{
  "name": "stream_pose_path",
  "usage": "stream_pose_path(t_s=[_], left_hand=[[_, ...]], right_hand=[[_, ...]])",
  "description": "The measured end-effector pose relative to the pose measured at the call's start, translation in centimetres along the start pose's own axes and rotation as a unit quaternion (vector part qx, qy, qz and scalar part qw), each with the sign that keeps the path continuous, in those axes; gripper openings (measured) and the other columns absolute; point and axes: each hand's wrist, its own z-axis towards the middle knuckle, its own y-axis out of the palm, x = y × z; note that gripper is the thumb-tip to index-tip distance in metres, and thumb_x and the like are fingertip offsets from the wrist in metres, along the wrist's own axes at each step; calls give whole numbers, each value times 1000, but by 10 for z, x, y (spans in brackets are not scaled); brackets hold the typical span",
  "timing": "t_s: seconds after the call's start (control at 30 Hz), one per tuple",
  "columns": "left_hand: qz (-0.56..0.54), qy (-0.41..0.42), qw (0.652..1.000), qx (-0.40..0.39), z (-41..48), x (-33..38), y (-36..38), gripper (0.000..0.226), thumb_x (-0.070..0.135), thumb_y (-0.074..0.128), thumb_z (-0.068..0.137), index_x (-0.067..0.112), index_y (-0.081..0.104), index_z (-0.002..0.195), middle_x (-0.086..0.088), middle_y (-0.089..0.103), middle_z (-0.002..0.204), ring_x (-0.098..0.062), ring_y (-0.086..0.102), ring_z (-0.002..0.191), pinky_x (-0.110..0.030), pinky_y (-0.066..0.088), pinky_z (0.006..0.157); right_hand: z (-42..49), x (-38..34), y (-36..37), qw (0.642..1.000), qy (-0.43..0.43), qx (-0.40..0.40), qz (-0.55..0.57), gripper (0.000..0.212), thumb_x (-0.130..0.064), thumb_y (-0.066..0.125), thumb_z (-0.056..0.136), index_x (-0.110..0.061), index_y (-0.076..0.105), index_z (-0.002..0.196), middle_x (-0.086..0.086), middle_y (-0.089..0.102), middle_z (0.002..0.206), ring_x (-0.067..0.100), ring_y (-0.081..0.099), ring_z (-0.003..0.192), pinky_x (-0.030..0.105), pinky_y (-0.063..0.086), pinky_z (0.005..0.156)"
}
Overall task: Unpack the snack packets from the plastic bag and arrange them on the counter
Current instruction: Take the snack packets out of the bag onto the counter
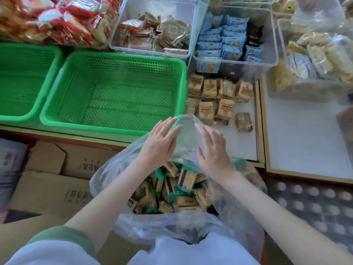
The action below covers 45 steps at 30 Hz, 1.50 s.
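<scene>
Right hand (212, 152) touches plastic bag (186, 136) (fingertips film-veiled).

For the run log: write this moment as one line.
left hand: flat on plastic bag flap | right hand: touching same flap | bag: open, snack packets inside | counter: laid-out packets beside green basket

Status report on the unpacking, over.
Left hand flat on plastic bag edge; right hand touching, grip unclear. Many snack packets inside; others on counter. Green basket adjacent.
</scene>
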Motion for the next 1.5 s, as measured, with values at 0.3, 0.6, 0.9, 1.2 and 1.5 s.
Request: stream_pose_path(t_s=[0.3,0.6,0.9,1.2,1.5], left_hand=[[186,-104,970,-118,-153,-56,-22,52,23,58,89,5,50,137,-25,45,143,-41,41,133,-51,17,111],[105,-201,958,-173,-207,-70,-25,59,47,22,102,18,22,153,-12,14,160,-27,10,149,-42,0,119],[80,-169,971,-153,-208,-77,-20,71,52,12,95,11,35,148,-17,26,156,-32,21,146,-42,5,117],[23,-145,986,-76,-154,-64,-37,67,50,17,100,6,38,145,-17,32,153,-30,26,144,-41,13,118],[12,-63,997,-35,-34,-17,-20,54,36,33,99,3,44,141,-22,40,147,-38,37,137,-48,25,114]], right_hand=[[-63,-86,86,930,-300,-200,-68,58,-15,78,73,-5,55,125,11,62,120,26,53,112,37,47,96],[-70,-108,153,831,-197,-485,-189,64,-37,45,97,-23,15,152,8,14,159,37,25,136,43,26,111],[-71,-117,168,833,-194,-467,-226,58,-32,41,99,-27,19,152,5,13,159,41,33,127,44,32,107],[-60,-85,78,894,-263,-355,-75,37,-6,68,73,-12,59,109,17,52,134,45,57,92,49,54,77],[-48,-40,-30,984,-107,-123,69,33,-20,55,81,-22,48,113,-2,34,145,29,44,126,32,48,89]])
